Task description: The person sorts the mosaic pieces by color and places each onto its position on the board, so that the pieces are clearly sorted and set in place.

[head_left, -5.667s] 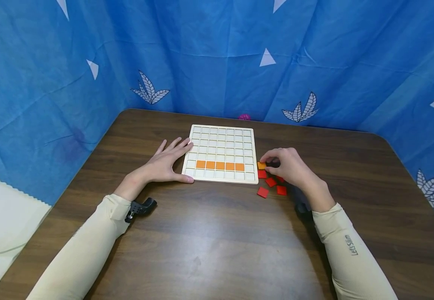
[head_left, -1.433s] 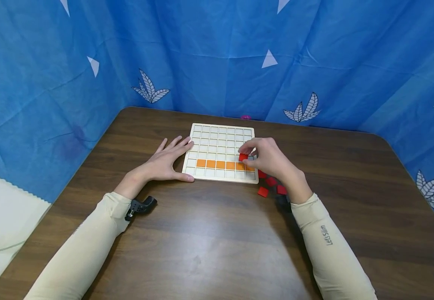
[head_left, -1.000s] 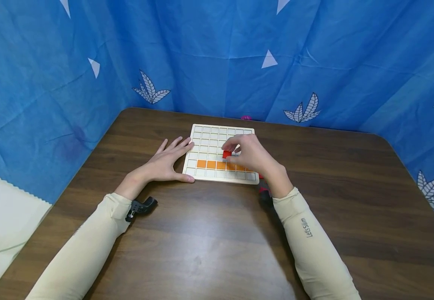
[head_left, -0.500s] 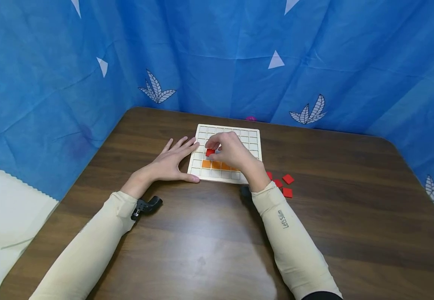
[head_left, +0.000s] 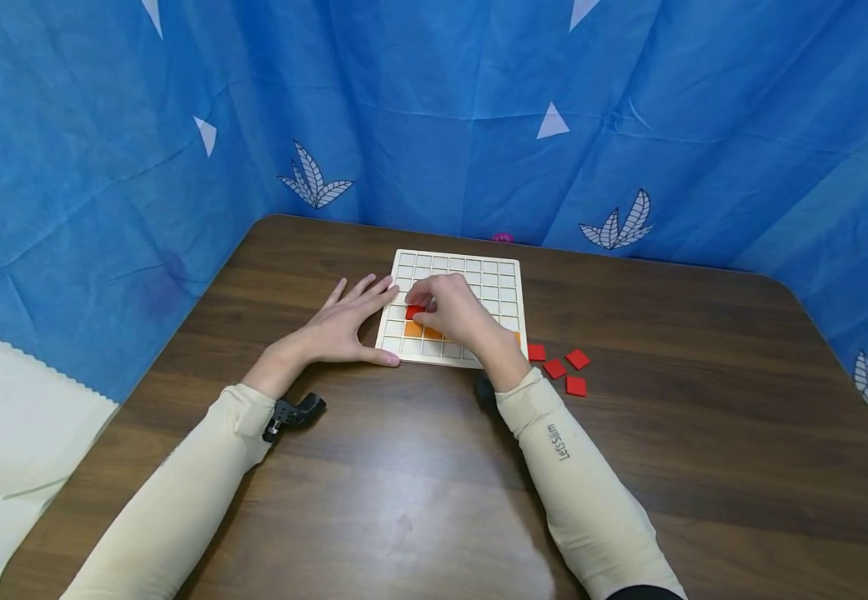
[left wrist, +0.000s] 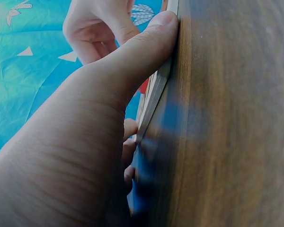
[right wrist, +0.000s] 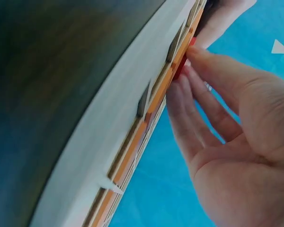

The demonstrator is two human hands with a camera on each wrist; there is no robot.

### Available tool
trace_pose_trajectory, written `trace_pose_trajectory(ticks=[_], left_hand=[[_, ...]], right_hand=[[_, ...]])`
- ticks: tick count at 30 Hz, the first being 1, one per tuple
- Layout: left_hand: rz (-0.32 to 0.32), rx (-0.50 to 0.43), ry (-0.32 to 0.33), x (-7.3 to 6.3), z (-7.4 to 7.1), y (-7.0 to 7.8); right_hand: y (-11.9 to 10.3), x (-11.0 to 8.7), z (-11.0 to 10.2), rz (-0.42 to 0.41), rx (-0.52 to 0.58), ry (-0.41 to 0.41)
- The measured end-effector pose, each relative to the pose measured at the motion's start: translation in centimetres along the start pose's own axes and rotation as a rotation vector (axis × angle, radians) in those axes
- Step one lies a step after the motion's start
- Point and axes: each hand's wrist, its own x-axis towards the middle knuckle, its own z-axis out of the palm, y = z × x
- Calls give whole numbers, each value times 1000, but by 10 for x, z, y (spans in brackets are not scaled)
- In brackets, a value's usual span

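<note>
A pale gridded board (head_left: 509,294) lies on the brown table. My left hand (head_left: 343,329) is spread along its left side, fingertips at the left edge and thumb at the near corner; the left wrist view shows the thumb against the board's rim (left wrist: 154,97). Over the board, my right hand (head_left: 458,312) pinches a red square tile (head_left: 414,312) between thumb and fingers. That tile is at a cell just behind the left end of a row of orange tiles (head_left: 413,329). The right wrist view shows the pinched red tile (right wrist: 182,66) low at the board; the right hand hides part of the orange row.
Several loose red tiles (head_left: 575,386) lie flat on the table (head_left: 403,483) to the right of the board. A black wrist mount (head_left: 294,414) sits under the left wrist. A blue curtain (head_left: 418,117) hangs behind the table.
Earlier the right hand pinched an orange tile beside the board; the orange row has since grown on the right. It then carried a red tile leftward and lowered it. The left hand kept its place.
</note>
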Motion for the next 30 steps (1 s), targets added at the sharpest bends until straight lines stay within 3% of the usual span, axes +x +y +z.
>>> trace_pose_trajectory(ticks=[15,22,30], left_hand=[[10,5,3,3,0,3],[7,1,-5,2,2,2],[-7,9,-7,0,0,0]], right_hand=[[0,-10,-1,-12,-52,19],[1,-19,0,-123,-134,11],[7,-34,-10,-154,-63,90]])
